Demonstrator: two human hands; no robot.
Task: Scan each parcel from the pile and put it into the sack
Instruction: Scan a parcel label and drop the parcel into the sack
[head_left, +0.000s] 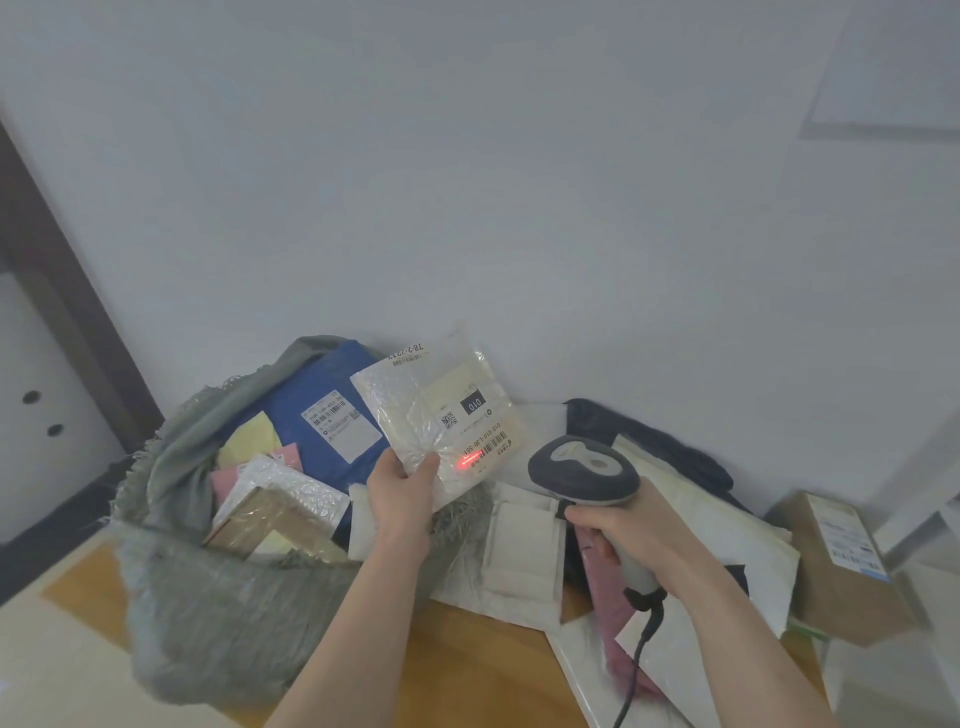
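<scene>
Pinching the lower corner of a flat white bubble-wrap parcel (441, 415) between thumb and fingers, the left hand (402, 493) is holding it tilted above the open grey woven sack (208, 597). The right hand (631, 535) is wrapping its grip around the handle of a grey corded barcode scanner (584, 475), just right of the parcel, and a red beam is glowing on the label beside the left grip. Behind the right grip, the pile of white, pink and dark mailers (524, 556) is lying on the wooden surface (467, 670).
</scene>
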